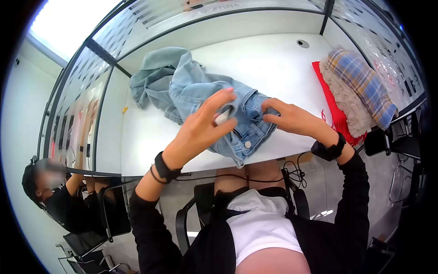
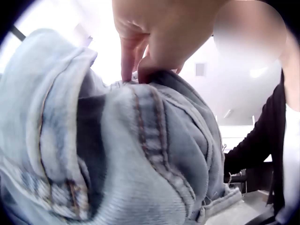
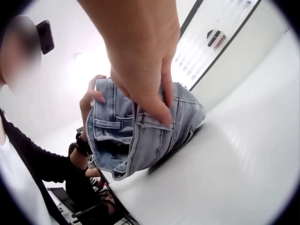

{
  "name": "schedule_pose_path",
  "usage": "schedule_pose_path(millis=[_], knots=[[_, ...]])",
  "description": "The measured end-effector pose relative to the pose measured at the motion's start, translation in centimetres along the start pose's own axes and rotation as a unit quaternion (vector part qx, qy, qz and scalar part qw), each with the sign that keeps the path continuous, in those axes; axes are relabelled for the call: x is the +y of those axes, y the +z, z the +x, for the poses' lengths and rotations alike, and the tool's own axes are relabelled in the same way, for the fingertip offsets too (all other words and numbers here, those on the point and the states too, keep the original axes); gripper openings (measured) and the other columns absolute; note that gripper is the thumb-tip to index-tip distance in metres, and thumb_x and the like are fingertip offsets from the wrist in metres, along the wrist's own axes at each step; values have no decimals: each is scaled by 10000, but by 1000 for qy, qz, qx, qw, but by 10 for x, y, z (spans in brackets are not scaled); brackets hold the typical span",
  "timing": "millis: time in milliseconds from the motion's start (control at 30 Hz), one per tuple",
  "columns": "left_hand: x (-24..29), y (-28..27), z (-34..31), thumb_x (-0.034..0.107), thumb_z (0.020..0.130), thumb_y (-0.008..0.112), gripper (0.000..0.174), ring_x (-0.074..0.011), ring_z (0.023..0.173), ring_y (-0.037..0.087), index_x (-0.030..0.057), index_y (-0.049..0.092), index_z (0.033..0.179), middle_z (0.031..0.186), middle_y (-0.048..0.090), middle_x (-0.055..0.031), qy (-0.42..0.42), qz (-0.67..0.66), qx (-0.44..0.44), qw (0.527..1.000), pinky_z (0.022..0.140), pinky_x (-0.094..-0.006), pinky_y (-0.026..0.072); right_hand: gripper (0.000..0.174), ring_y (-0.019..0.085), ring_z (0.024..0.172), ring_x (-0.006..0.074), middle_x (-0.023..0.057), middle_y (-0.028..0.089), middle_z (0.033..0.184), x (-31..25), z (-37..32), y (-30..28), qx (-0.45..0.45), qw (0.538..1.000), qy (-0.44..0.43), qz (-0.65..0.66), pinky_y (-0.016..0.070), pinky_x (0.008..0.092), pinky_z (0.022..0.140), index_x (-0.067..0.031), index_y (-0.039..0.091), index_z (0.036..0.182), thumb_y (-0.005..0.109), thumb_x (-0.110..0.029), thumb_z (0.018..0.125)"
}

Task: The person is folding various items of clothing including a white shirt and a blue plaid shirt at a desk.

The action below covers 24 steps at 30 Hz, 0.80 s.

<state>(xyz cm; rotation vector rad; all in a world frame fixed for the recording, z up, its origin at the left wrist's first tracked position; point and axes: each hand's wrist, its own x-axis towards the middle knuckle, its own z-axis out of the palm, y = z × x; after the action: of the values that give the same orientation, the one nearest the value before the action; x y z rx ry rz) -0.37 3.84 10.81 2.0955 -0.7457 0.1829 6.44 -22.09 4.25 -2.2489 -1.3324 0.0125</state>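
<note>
Light blue denim jeans [image 1: 196,86] lie bunched across the white table, legs toward the back left and waist toward the front edge. A metal button [image 1: 247,144] shows at the waistband. My left hand [image 1: 200,125] grips a fold on the left side of the waist, near a white patch inside. In the left wrist view, its fingertips [image 2: 146,74] dip into the top of the cloth. My right hand [image 1: 294,119] pinches the other side of the waistband. The right wrist view shows its thumb [image 3: 157,112] by a belt loop, with the waist opening gaping between both hands.
At the right of the table [image 1: 273,55] lie a red fringed cloth [image 1: 335,109], a beige fluffy cloth [image 1: 342,96] and a plaid cloth [image 1: 365,84]. Partition panels [image 1: 255,23] border the table. Another person [image 1: 68,201] sits at the left. Black cables [image 1: 295,176] hang below the front edge.
</note>
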Motion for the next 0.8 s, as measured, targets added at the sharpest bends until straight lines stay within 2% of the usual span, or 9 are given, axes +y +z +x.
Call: schedule_pose_path(millis=[33, 133, 267, 400, 533, 600, 667, 767, 800], knots=[[7, 8, 7, 63, 778, 623, 367, -278, 1105, 492, 116, 508, 1122, 1272, 421, -75, -97, -151, 13, 984, 810, -293, 470, 208, 562, 769, 231, 50, 490, 1061, -2, 1, -1, 34, 999, -15, -23, 484, 308, 634, -86, 543, 950, 581, -29, 753], [-14, 21, 20, 15, 760, 622, 268, -289, 1104, 493, 120, 567, 1001, 1184, 401, -77, 85, -14, -21, 996, 869, -349, 464, 123, 563, 642, 225, 37, 510, 1063, -8, 5, -8, 133, 985, -63, -93, 490, 334, 666, -81, 554, 856, 603, -56, 746], [-23, 26, 30, -92, 716, 595, 228, -279, 1082, 505, 114, 614, 813, 1118, 394, -91, 122, -10, -51, 991, 905, -425, 459, 126, 552, 965, 243, 64, 494, 1187, -26, 25, -30, 235, 950, -166, -117, 464, 326, 835, -83, 572, 832, 614, -61, 715], [-26, 28, 31, -187, 678, 528, 297, -271, 1094, 520, 81, 645, 730, 1117, 468, -106, 114, 29, -12, 993, 875, -350, 490, 451, 493, 1137, 285, 77, 461, 1296, -26, 46, -28, 158, 971, -177, 3, 435, 359, 922, -62, 522, 1111, 654, -22, 682], [-23, 4, 22, -174, 757, 459, 360, -227, 1082, 537, 28, 578, 1031, 1198, 495, -116, -17, -112, -23, 993, 943, -317, 408, 255, 589, 953, 260, 59, 459, 1294, -28, 56, -37, 97, 976, -193, -34, 513, 321, 752, -82, 564, 892, 641, 4, 664], [-32, -21, 16, 22, 882, 452, 348, -219, 1202, 435, 10, 431, 1229, 1267, 461, -134, 113, 0, -22, 993, 1029, -349, 296, 251, 603, 805, 248, 71, 549, 1129, -23, 67, -37, 151, 965, -214, -29, 495, 319, 627, -97, 551, 826, 684, -24, 625], [-51, -36, 6, 208, 851, 564, 446, -244, 1201, 430, 38, 437, 1243, 1240, 501, -114, 74, -85, 26, 993, 1032, -355, 276, 254, 587, 769, 263, 59, 589, 1007, -26, 74, -56, 121, 979, -155, -45, 462, 322, 601, -99, 547, 808, 718, -67, 624], [-76, -72, -6, 681, 641, 621, 1001, -271, 1282, 315, 53, 291, 1346, 1353, 360, -146, 76, -137, 79, 984, 1079, -386, 166, 219, 592, 750, 217, 73, 615, 888, -35, 110, -109, 235, 947, -210, -66, 460, 307, 647, -72, 588, 857, 720, -99, 685], [-95, -86, -15, 617, 630, 670, 1002, -275, 1287, 302, 39, 279, 1350, 1356, 347, -149, 4, -119, 86, 989, 1076, -384, 175, 190, 608, 755, 185, 89, 626, 886, -37, 127, -131, 289, 918, -244, -114, 478, 291, 674, -42, 617, 881, 703, -123, 732]])
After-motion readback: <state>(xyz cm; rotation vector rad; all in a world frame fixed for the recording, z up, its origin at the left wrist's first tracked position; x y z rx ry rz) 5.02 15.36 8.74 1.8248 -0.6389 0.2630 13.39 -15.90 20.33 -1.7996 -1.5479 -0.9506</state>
